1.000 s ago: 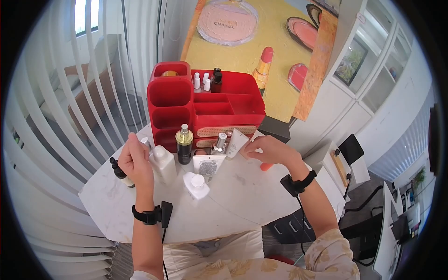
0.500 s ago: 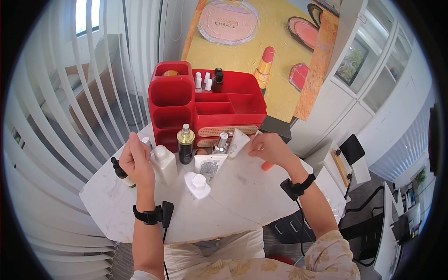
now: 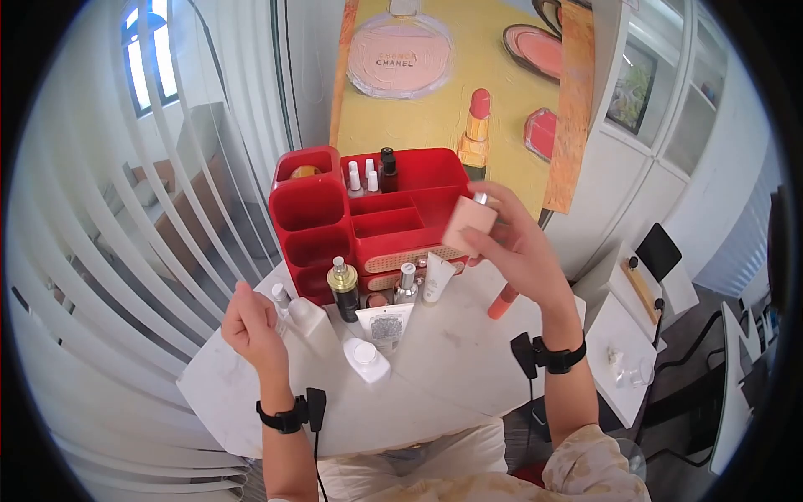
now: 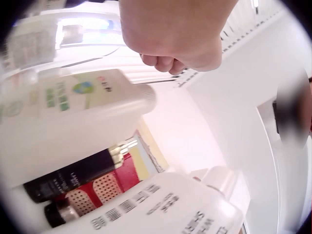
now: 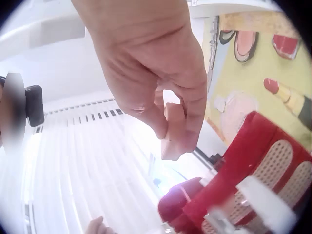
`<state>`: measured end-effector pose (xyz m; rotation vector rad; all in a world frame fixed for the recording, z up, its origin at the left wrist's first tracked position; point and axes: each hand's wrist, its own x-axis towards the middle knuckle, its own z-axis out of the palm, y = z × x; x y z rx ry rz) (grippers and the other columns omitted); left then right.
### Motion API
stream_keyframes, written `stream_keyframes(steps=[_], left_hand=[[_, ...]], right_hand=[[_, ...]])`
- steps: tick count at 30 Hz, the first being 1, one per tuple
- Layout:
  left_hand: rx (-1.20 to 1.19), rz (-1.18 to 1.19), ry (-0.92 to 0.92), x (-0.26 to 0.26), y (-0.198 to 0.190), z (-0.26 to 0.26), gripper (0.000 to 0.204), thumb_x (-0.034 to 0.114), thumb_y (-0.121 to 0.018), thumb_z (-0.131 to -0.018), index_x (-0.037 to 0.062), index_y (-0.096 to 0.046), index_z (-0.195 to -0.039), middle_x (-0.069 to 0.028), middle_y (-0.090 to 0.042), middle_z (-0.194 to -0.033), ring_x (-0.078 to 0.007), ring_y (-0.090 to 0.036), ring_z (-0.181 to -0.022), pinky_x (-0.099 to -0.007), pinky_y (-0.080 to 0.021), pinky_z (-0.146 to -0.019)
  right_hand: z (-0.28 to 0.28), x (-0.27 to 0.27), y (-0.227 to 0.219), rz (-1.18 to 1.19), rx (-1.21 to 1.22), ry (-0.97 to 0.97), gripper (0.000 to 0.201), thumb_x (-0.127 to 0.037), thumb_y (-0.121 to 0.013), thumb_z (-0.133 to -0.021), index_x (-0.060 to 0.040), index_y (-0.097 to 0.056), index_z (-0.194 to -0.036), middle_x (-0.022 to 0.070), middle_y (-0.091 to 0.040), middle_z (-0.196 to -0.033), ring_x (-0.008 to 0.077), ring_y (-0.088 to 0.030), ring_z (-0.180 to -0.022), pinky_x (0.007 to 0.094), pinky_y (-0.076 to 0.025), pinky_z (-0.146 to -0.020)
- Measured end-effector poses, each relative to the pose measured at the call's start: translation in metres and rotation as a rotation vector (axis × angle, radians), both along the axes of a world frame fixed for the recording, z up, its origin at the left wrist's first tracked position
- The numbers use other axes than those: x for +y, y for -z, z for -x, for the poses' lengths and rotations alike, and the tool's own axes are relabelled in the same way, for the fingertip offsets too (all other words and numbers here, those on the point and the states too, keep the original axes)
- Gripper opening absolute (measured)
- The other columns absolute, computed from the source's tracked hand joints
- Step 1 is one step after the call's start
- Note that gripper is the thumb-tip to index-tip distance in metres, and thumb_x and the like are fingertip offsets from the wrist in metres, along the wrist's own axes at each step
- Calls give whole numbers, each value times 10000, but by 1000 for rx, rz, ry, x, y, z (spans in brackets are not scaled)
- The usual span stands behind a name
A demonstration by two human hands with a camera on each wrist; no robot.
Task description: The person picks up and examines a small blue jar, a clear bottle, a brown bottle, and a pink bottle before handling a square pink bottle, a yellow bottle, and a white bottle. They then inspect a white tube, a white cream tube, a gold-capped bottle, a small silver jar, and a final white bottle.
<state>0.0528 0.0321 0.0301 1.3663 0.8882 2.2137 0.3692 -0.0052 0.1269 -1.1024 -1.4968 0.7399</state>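
Note:
Between the thumb and fingers, my right hand (image 3: 531, 259) pinches a flat, square peach-coloured bottle (image 3: 470, 224) with a silver neck. The bottle is up in front of the right side of the red cosmetics organizer (image 3: 410, 244), tilted, and the right wrist view shows its narrow side. My left hand (image 3: 255, 325) hovers over the left part of the table with loosely curled fingers and nothing visible in it. A white pump-less bottle (image 3: 309, 325) is beside and below it. In the left wrist view, a white bottle with green print (image 4: 73, 97) lies below the left hand.
On the marble table (image 3: 452, 376) stand a black bottle with gold collar (image 3: 343, 289), a white tube (image 3: 438, 280), a printed white tube (image 3: 386, 326) and a small white bottle (image 3: 366, 360). An orange tube (image 3: 503, 301) is near the right forearm. Nail-polish bottles (image 3: 363, 177) fill an organizer compartment.
My right hand has risen from the table beside the white tube, and the peach bottle now shows in its grip. The head view has shifted; my left hand keeps its pose.

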Motion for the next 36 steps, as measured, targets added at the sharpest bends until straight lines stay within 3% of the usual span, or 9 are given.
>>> stream_keyframes(steps=[5, 8, 9, 10, 13, 17, 21, 25, 36], left_hand=[[272, 50, 111, -29, -68, -4, 463, 167, -490, -1082, 82, -394, -636, 1, -446, -563, -59, -348, -497, -249, -235, -484], [323, 107, 343, -34, -102, -18, 246, 138, -513, -1066, 28, -545, -848, -43, -601, -735, -95, -540, -599, -236, -407, -555], [369, 151, 436, -30, -105, -15, 139, 108, -534, -1053, -11, -605, -1055, -86, -682, -905, -129, -645, -755, -250, -506, -663], [342, 199, 495, -27, -110, -19, 155, 93, -576, -1039, -19, -607, -1140, -75, -687, -969, -122, -653, -834, -253, -523, -739], [276, 207, 695, -13, -115, -37, 327, 89, -642, -1018, -24, -586, -1320, -58, -691, -1070, -125, -662, -967, -274, -541, -885], [486, 316, 623, 0, -111, -37, 352, 58, -651, -1005, -38, -587, -1338, -71, -703, -1123, -127, -657, -1001, -278, -533, -916], [374, 221, 758, 10, -104, -45, 359, 17, -700, -957, -18, -615, -1304, -92, -712, -1162, -145, -674, -1046, -311, -555, -943], [401, 188, 608, 11, -105, -59, 424, 37, -790, -877, 12, -630, -1268, -79, -709, -1184, -161, -683, -1052, -337, -572, -936], [634, -7, 262, 0, -103, -78, 532, 75, -877, -763, 22, -615, -1222, -74, -700, -1161, -177, -677, -1029, -308, -545, -918]], right_hand=[[32, 8, -12, -10, 191, -258, 701, -41, -711, -950, -122, -359, -1551, 108, -641, -1207, 168, -683, -1030, 272, -584, -713], [51, 9, -25, -28, 238, -358, 706, -24, -727, -933, -69, -371, -1541, 102, -663, -1193, 165, -676, -1051, 272, -583, -788], [57, 10, -26, -33, 252, -381, 715, -12, -731, -926, -53, -368, -1541, 103, -676, -1185, 164, -674, -1052, 276, -578, -817], [61, 13, -24, -75, 242, -397, 705, -4, -721, -930, -38, -371, -1541, 98, -661, -1216, 168, -656, -1107, 293, -552, -921], [68, 21, -19, -136, 245, -487, 621, -55, -661, -986, -102, -395, -1545, 84, -615, -1280, 160, -669, -1079, 256, -594, -796], [70, 28, -11, -163, 289, -517, 580, -53, -597, -1020, -90, -384, -1558, 92, -572, -1335, 158, -649, -1106, 250, -573, -842], [61, 41, -1, -232, 143, -490, 591, -48, -581, -1027, -71, -360, -1575, 94, -531, -1364, 173, -594, -1198, 306, -538, -947], [74, 32, -4, -162, 383, -585, 592, -46, -577, -1032, -52, -354, -1580, 90, -513, -1361, 164, -536, -1261, 328, -489, -1016], [61, 35, -3, -164, 354, -556, 484, -32, -608, -1016, -5, -440, -1469, 67, -570, -1319, 127, -590, -1158, 273, -498, -963]])
